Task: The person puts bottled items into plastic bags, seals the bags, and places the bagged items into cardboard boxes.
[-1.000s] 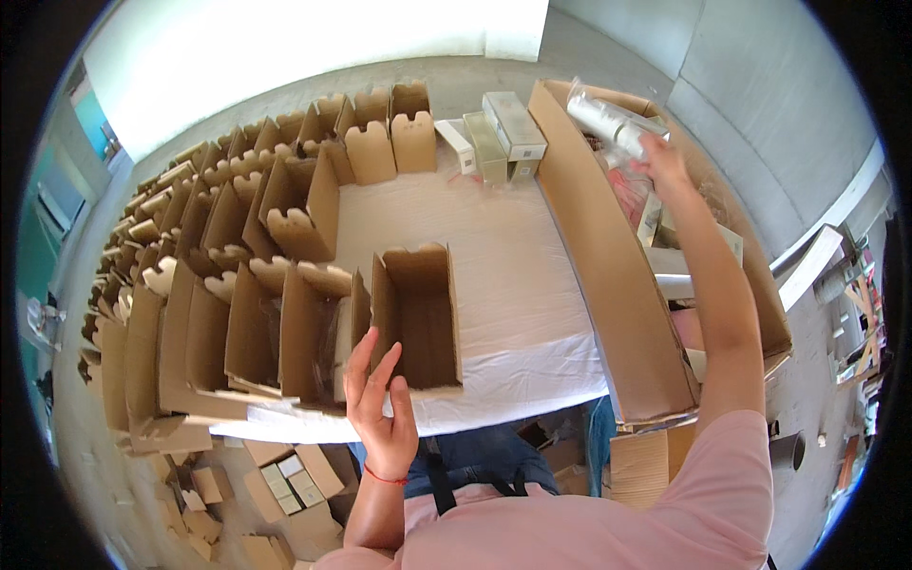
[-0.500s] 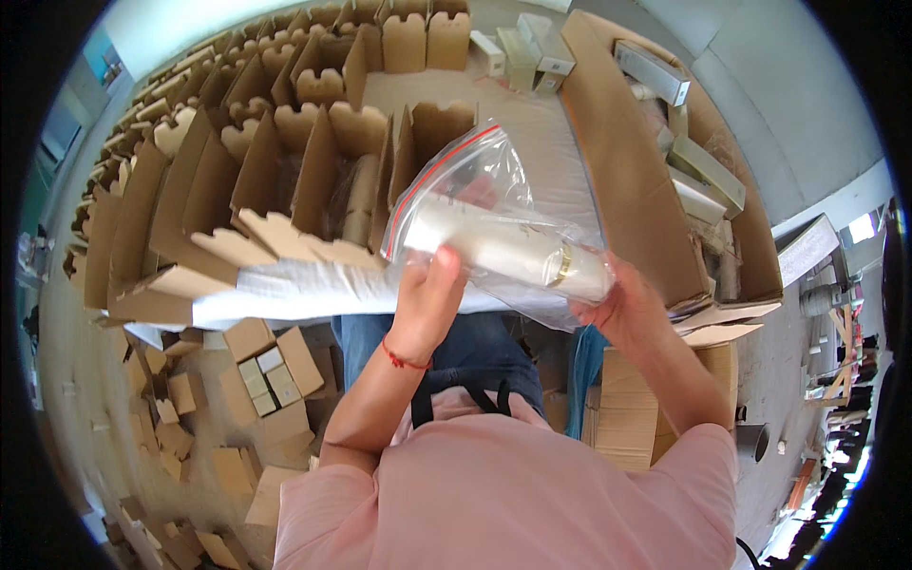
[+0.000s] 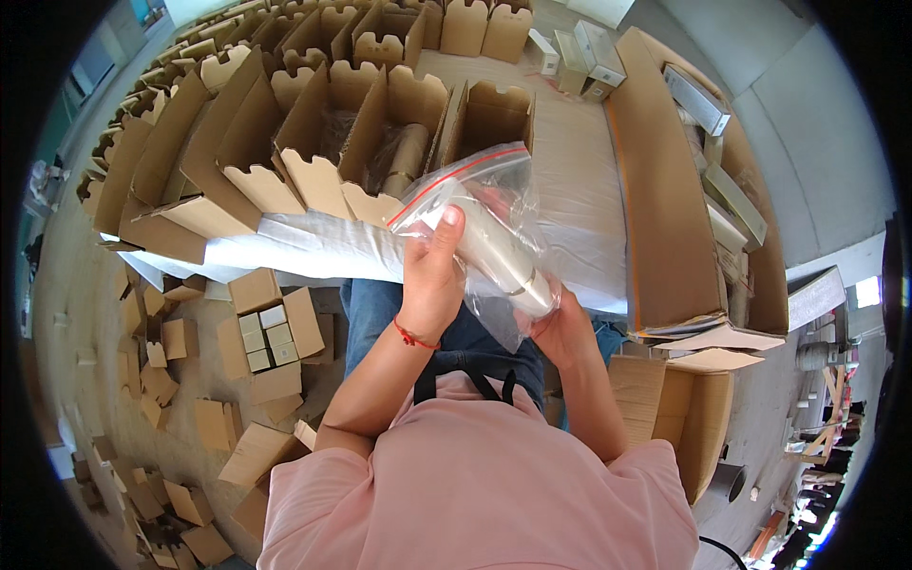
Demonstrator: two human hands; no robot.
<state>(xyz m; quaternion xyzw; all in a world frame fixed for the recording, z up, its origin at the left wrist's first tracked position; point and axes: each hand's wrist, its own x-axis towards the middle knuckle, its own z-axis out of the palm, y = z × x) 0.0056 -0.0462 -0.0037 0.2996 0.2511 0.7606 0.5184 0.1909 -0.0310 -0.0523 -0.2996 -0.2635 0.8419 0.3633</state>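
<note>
Between my two hands is a pale cream cylinder [image 3: 496, 249] with a gold band near its lower end, inside a clear zip bag [image 3: 519, 179] with a red seal strip. My left hand [image 3: 433, 261], a red cord at its wrist, grips the bag's upper left side with the thumb on top. My right hand [image 3: 567, 328] closes around the cylinder's lower right end through the plastic. Just beyond the bag stands an open tall carton [image 3: 491, 112]. Left of it, another open carton [image 3: 394, 106] contains a bagged tan cylinder [image 3: 408, 154].
Rows of open cartons [image 3: 247, 123] cover the table's left and far side. At right, a long cardboard box [image 3: 662, 180] holds several slim boxes, with more slim boxes [image 3: 598, 52] beyond it. An open carton of small boxes [image 3: 269, 337] and scattered cartons lie on the floor at left.
The bagged cylinder has swung to a steeper slant, its lower end coming left and nearer me with my right hand. My view has shifted, and both hands keep their hold.
</note>
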